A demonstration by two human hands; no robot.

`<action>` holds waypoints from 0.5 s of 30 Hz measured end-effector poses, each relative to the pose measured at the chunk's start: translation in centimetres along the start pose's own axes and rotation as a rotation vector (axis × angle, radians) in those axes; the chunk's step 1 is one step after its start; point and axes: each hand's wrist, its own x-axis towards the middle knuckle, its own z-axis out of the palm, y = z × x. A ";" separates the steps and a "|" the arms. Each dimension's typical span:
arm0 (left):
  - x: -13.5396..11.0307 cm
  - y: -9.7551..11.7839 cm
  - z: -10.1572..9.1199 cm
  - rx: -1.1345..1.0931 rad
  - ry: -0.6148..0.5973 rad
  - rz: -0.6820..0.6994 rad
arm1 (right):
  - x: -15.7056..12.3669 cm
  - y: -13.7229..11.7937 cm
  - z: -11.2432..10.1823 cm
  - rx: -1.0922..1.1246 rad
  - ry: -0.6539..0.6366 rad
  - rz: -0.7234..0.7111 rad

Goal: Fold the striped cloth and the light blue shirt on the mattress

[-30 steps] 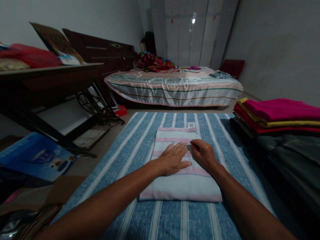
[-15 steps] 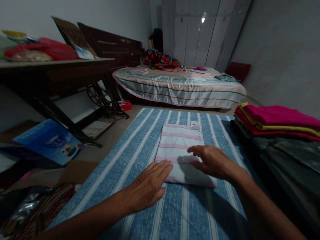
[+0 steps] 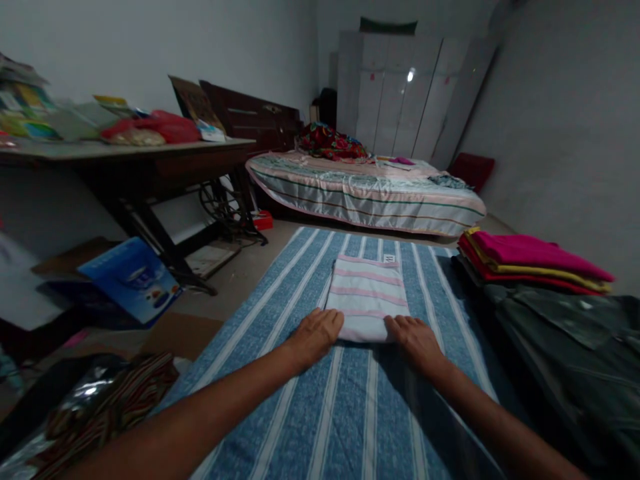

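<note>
Atop the blue, white-striped cloth (image 3: 350,413), the left hand (image 3: 316,335) and right hand (image 3: 415,339) curl at the near corners of a folded white, pink-striped fabric rectangle (image 3: 369,284), grip unclear; matching pressure should keep its edge square.

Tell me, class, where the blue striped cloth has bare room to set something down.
The blue striped cloth is bare between the forearms, left of the folded pink-striped fabric, and between that and the stacked clothes. Crowded: the fabric's near corners, at the left hand and right hand.
</note>
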 end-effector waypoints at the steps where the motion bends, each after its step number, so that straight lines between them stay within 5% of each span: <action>1: 0.5 -0.1 -1.3 -0.009 -0.009 -0.019 | 0.6 0.6 -1.3 0.005 -0.015 -0.002; 5: 1.2 0.3 -7.3 -0.018 0.045 -0.042 | 0.7 2.3 -7.2 -0.006 0.027 -0.005; 8: -2.5 2.5 -8.7 -0.035 0.055 0.002 | -3.5 1.2 -9.0 -0.041 0.094 -0.044; 11: -9.8 5.8 -5.4 0.009 0.079 0.095 | -10.5 -2.3 -6.4 -0.052 0.291 -0.140; 15: -18.5 8.8 1.6 0.063 -0.032 0.130 | -18.3 -7.1 0.3 -0.018 0.535 -0.172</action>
